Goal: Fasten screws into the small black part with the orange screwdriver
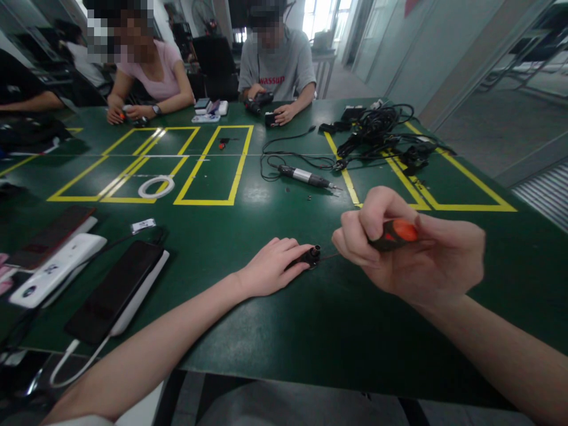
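Note:
In the head view, my right hand (408,248) is closed around the dark handle of a screwdriver (394,232) with an orange end. Its thin shaft points left, toward a small black part (312,255) on the green table. My left hand (277,265) rests low on the tabletop, with thumb and fingers pinching that part from the left. A short metallic tube shows at the part's top; my fingers hide the rest. Whether the screwdriver's tip touches the part, I cannot tell.
Beyond my hands lies a pen-shaped electric tool (306,176) with a cord. A cable heap (377,130) is at the back right. A phone (115,290) and power banks lie left, near a white tape ring (156,187). Two people (277,65) work across the green table (248,337).

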{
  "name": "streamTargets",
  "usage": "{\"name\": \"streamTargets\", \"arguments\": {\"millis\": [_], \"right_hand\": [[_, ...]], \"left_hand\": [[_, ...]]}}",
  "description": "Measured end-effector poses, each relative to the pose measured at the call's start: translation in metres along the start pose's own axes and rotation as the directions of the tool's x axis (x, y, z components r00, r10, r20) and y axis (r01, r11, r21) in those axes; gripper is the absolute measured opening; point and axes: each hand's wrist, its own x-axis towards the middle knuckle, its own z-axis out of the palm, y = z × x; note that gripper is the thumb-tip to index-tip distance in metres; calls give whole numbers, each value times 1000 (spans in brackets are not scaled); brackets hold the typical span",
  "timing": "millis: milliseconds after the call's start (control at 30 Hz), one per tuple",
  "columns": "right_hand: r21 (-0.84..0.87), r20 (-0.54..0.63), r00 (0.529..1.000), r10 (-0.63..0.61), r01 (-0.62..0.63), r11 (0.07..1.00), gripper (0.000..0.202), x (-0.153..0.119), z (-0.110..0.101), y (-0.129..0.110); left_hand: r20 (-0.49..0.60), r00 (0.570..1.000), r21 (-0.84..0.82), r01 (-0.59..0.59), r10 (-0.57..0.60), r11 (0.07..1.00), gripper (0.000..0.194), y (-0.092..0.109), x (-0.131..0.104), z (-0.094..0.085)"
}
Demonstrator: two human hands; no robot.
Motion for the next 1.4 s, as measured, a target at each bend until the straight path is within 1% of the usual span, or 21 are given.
{"name": "streamTargets", "arguments": {"millis": [100,133,233,300,467,533,667,700,767,833,900,967,1033,1067,1100,1167,1267,1300,1400], "right_hand": [[11,-5,1000,16,-16,1000,23,0,0,-1],[8,5,1000,13,-13,1000,24,0,0,-1],[-3,36,999,-12,12,1000,39,2,-2,-1],[9,46,999,-20,20,1000,42,2,-3,-1],[29,-4,1000,7,-7,1000,25,2,-3,-1],[18,-12,1000,12,-12,1000,24,3,-3,-1],[22,40,999,-4,3,1000,43,4,-2,1],[29,48,999,-2,0,1000,45,3,-1,1],[37,38,999,11,-13,999,40,2,-1,0],[34,1,1000,25,-25,999,30,2,-1,0],[21,-28,999,24,-23,999,26,3,-1,0],[0,-27,1000,-2,2,1000,32,4,-2,1],[-6,-3,1000,-16,16,1000,43,4,-2,1],[1,11,1000,-14,14,1000,45,4,-3,2],[13,21,1000,-8,7,1000,43,4,-3,2],[32,19,1000,8,-9,999,33,3,-3,2],[27,-21,1000,6,-6,1000,26,3,-3,2],[19,-23,1000,-1,1,1000,27,3,-4,2],[14,7,1000,-5,5,1000,41,4,-5,1]], "left_hand": [[4,1000,5,5,-5,1000,39,0,0,0],[6,1000,5,4,-4,1000,39,1,0,0],[8,1000,6,4,-4,1000,39,1,0,-1],[5,1000,7,5,-5,1000,38,1,0,-1],[5,1000,6,3,-3,1000,38,1,0,-1],[8,1000,5,6,-6,1000,38,1,1,-1],[12,1000,2,5,-5,1000,38,0,1,-1],[12,1000,2,5,-5,1000,38,0,1,-1],[12,1000,3,9,-9,1000,38,0,0,0],[13,1000,6,14,-15,1000,39,0,0,0],[12,1000,10,17,-17,1000,39,0,0,0],[9,1000,12,17,-17,1000,39,0,0,0],[4,1000,10,14,-14,1000,38,0,0,0],[3,1000,9,13,-13,1000,38,0,0,1],[2,1000,7,12,-12,1000,38,0,0,1],[0,1000,5,13,-13,1000,38,0,0,1],[-3,1000,3,15,-15,1000,38,0,0,1],[-2,1000,1,15,-15,1000,39,0,0,2],[2,1000,-5,14,-14,1000,38,0,0,1]]}}
